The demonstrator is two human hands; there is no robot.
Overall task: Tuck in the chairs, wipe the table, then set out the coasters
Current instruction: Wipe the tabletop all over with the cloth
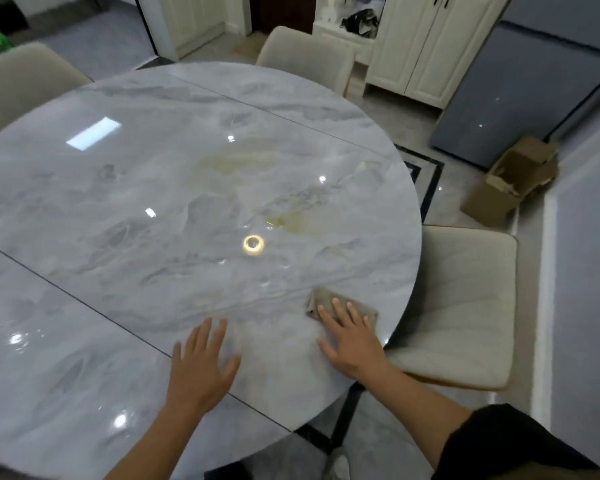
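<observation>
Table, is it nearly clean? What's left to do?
Chairs look done: the three in view sit close against the table. Wiping is in hand: the right hand presses a cloth near the right edge, the left hand lies flat. Yellowish marks mid-table may need wiping. No coasters are out yet.

an open cardboard box [513, 181] lies on the glossy floor [465, 168] at the right, near a grey-blue panel [520, 98]. white cabinets [426, 46] stand at the far side, a black bag [359, 20] in their open niche.
</observation>
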